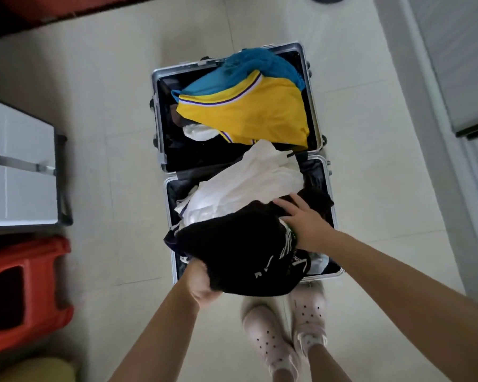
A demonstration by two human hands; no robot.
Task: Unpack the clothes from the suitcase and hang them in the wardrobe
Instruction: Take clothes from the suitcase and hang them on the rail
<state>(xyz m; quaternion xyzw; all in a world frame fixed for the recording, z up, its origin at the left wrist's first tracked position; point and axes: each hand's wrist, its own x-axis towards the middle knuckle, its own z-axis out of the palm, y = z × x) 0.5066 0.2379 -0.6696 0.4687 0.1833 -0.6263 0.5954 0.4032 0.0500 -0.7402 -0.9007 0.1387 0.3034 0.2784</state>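
Note:
An open silver-framed suitcase lies flat on the tiled floor. Its far half holds a yellow jersey with a teal garment behind it. White clothes spill across the near half. On top of them, at the near edge, is a black garment with white print. My left hand grips its lower left edge from underneath. My right hand lies on its upper right part with fingers spread. No wardrobe is in view.
A red plastic stool stands at the left, with a grey case or table beyond it. A pale door or panel runs along the right. My feet in pale clogs stand just before the suitcase.

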